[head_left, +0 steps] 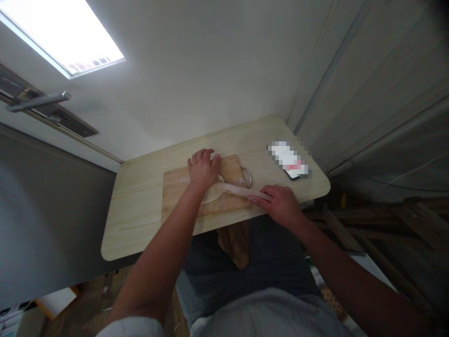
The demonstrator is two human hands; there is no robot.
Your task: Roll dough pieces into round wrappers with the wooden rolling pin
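Note:
A wooden cutting board [175, 192] with a metal ring handle [248, 177] lies on the table. On it is a pale, round, flat piece that looks like dough [211, 194], partly hidden by my left arm and hand. My left hand [203, 168] rests over the far edge of this piece with its fingers spread; whether the fingertips pinch its edge is hidden. In my right hand [280, 203] is one end of a thin wooden rolling pin [240, 191], fingers wrapped round it. The pin's other end reaches the dough beside my left hand.
The small light table [136, 196] stands against a white door with a metal handle [42, 102]. A phone [289, 161], blurred out, lies at the table's right end. Below the near edge, a brown wooden piece [236, 243] shows in front of my lap.

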